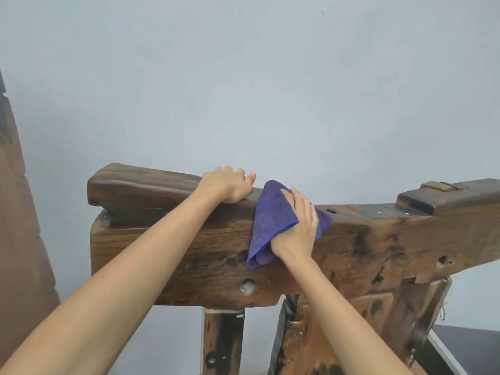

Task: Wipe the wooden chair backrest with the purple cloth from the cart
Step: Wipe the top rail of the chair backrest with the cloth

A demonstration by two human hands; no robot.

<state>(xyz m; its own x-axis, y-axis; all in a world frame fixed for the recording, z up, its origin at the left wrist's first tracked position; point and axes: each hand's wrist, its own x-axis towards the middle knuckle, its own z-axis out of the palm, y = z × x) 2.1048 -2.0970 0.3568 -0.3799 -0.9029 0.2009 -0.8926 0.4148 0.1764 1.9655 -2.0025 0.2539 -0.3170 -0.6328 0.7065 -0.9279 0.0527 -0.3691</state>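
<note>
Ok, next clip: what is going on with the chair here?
A person is wiping a dark, rough-hewn wooden chair backrest. The right hand presses a folded purple cloth flat against the top edge and front face of the beam. The left hand rests on the top of the backrest just beside the cloth, apparently steadying it. A plain pale wall is behind the chair.

Pale grey-blue wall (pixel 270 77) is seen across the whole upper frame. Brown wooden piece (pixel 19 212) is cut off at left edge. Dark surface with light edge (pixel 470 350) is seen bottom right.
</note>
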